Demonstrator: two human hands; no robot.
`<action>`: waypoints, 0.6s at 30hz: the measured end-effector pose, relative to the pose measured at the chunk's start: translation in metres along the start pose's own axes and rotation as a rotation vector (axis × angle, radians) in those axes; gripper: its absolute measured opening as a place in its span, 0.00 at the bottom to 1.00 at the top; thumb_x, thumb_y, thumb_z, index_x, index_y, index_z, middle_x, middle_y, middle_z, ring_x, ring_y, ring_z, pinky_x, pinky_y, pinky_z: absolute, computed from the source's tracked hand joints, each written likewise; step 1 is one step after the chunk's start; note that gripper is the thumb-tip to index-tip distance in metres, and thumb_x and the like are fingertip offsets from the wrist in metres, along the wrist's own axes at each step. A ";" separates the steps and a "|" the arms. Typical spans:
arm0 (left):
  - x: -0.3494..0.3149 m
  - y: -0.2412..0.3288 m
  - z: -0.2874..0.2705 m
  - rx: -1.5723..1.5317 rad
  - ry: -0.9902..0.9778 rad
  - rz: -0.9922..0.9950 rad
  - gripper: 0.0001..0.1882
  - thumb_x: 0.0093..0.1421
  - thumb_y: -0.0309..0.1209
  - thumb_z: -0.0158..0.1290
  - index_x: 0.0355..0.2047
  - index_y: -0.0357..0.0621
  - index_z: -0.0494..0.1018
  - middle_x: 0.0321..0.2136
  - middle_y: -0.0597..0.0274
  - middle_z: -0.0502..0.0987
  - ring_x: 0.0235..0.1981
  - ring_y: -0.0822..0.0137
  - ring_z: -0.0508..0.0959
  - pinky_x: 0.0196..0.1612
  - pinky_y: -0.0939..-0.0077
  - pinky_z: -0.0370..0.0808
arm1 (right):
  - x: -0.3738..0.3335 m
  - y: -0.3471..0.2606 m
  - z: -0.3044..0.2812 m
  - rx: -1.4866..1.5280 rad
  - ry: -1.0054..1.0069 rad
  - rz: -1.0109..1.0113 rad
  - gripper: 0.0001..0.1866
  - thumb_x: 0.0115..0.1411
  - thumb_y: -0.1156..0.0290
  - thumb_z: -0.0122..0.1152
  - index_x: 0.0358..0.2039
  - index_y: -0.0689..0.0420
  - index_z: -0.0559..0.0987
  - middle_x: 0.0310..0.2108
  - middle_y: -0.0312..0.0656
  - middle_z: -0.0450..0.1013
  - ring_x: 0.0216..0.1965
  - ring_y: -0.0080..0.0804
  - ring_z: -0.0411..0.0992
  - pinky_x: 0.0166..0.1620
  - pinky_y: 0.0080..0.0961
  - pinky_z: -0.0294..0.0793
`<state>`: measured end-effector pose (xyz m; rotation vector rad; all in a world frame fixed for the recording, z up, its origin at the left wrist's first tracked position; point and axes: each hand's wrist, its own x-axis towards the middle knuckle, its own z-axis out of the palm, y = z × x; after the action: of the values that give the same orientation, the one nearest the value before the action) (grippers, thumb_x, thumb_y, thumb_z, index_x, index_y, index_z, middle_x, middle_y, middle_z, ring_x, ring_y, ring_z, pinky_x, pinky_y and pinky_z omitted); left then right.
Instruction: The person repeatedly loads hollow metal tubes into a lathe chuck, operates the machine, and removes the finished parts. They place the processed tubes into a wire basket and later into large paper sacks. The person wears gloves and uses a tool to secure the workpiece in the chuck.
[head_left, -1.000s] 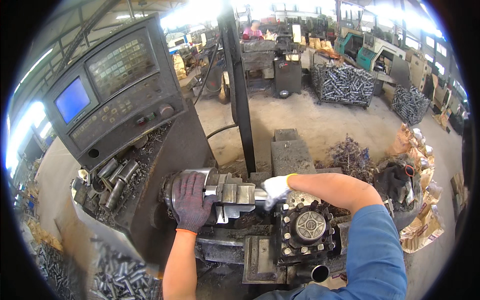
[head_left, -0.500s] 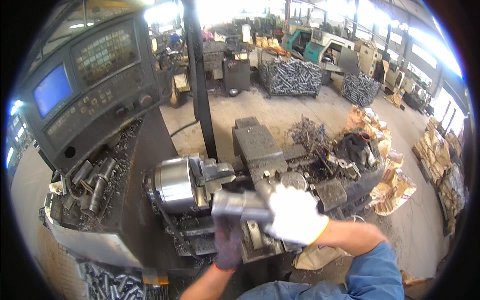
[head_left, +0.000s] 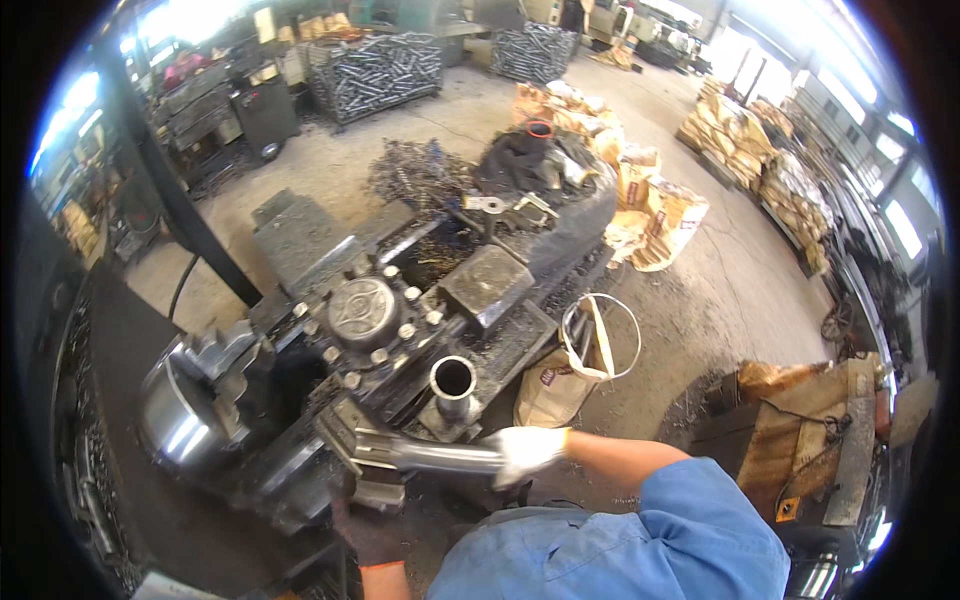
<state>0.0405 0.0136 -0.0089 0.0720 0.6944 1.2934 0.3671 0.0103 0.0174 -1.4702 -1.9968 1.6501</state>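
My right hand, in a white glove, is closed around the round end of a shiny metal shaft. The shaft lies roughly level, its slotted, forked head pointing left beside the lathe's tool turret. My left hand, in a dark glove with an orange cuff, is just below that head, next to a blocky metal piece. Its fingers are dark and blurred, so their grip is unclear. An open metal tube stands upright just beyond the shaft. Left of the turret is the shiny lathe chuck, its jaws empty.
A paper bag with a white hoop stands on the floor right of the machine. Metal swarf and dark cloth lie on the machine's far end. Wire bins of metal parts stand beyond; wooden boards are at right.
My view has swung right and down. Both hands and the shaft have moved from in front of the chuck to the near side of the turret. The right hand keeps its grip.
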 end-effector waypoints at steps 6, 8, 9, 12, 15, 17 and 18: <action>0.000 0.014 -0.015 0.208 -0.021 0.005 0.40 0.71 0.61 0.47 0.68 0.39 0.67 0.64 0.48 0.73 0.63 0.49 0.74 0.65 0.47 0.73 | -0.133 0.168 -0.057 0.250 0.320 0.782 0.17 0.50 0.61 0.76 0.33 0.63 0.88 0.22 0.42 0.80 0.20 0.28 0.76 0.27 0.31 0.79; -0.002 0.016 -0.012 0.242 0.087 0.004 0.39 0.72 0.61 0.47 0.67 0.39 0.68 0.61 0.51 0.76 0.60 0.51 0.77 0.60 0.53 0.77 | -0.121 0.230 -0.068 0.364 0.555 0.958 0.13 0.51 0.62 0.74 0.29 0.59 0.87 0.20 0.42 0.79 0.18 0.32 0.77 0.24 0.33 0.79; -0.002 0.015 -0.009 0.244 0.050 -0.010 0.38 0.72 0.60 0.48 0.66 0.39 0.69 0.59 0.52 0.77 0.57 0.53 0.79 0.57 0.55 0.79 | -0.111 0.259 -0.076 0.491 0.700 0.872 0.13 0.52 0.63 0.75 0.29 0.61 0.86 0.20 0.42 0.78 0.16 0.33 0.75 0.23 0.33 0.79; -0.008 0.013 0.000 0.663 -0.051 0.226 0.34 0.72 0.58 0.49 0.62 0.40 0.72 0.50 0.56 0.81 0.47 0.57 0.83 0.46 0.62 0.83 | -0.093 0.317 -0.106 0.521 0.861 0.998 0.15 0.55 0.63 0.77 0.30 0.64 0.84 0.22 0.46 0.77 0.19 0.37 0.76 0.24 0.38 0.79; -0.015 0.009 0.008 0.214 0.122 -0.011 0.32 0.73 0.56 0.49 0.60 0.40 0.73 0.46 0.59 0.82 0.42 0.60 0.85 0.38 0.64 0.85 | -0.097 0.304 -0.131 0.025 0.724 1.201 0.23 0.57 0.55 0.72 0.38 0.66 0.87 0.31 0.53 0.83 0.29 0.46 0.83 0.35 0.43 0.83; -0.018 0.006 0.012 0.221 0.151 -0.004 0.32 0.74 0.55 0.48 0.62 0.39 0.73 0.50 0.57 0.81 0.45 0.58 0.84 0.40 0.63 0.86 | -0.096 0.249 -0.135 -0.173 0.748 1.133 0.24 0.56 0.53 0.68 0.43 0.61 0.88 0.40 0.58 0.84 0.44 0.53 0.84 0.49 0.43 0.81; -0.019 0.004 0.014 0.221 0.168 0.005 0.32 0.74 0.54 0.48 0.63 0.39 0.72 0.51 0.57 0.81 0.46 0.58 0.84 0.41 0.63 0.87 | -0.091 0.210 -0.132 -0.253 0.810 0.998 0.25 0.57 0.52 0.66 0.46 0.59 0.88 0.40 0.57 0.84 0.44 0.54 0.83 0.50 0.44 0.81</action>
<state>0.0418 0.0022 0.0122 0.1460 0.9808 1.2331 0.6178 0.0099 -0.0651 -2.8792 -1.0544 0.6642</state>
